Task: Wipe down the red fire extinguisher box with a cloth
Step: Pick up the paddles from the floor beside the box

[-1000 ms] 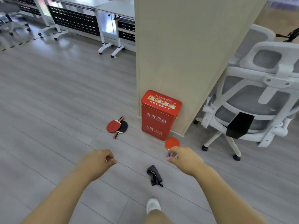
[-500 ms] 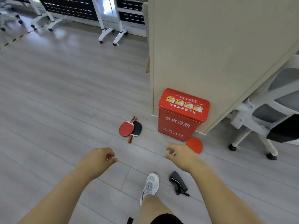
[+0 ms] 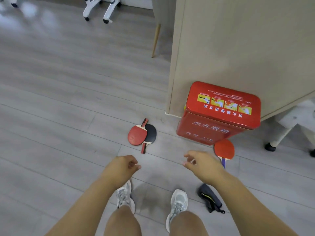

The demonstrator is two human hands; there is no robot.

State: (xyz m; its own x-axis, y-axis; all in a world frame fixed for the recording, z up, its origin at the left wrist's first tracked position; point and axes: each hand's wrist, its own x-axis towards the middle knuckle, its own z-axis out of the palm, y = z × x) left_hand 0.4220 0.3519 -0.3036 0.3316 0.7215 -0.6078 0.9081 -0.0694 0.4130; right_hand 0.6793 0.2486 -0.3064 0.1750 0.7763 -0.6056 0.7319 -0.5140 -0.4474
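L hand (image 3: 121, 167): fingers loosely curled, nothing held. R hand (image 3: 202, 165): fingers half open, nothing held. Change vs. 1 s ago: person stepped in; fire extinguisher box (image 3: 219, 114) now just fwd-right of R fingers, dark pouch (image 3: 210, 197) behind them. Approach approx. done; no cloth in hand, so wiping can't start. Box upright on floor (image 3: 68, 116), lettered front facing fingers; lid long axis runs left-right.
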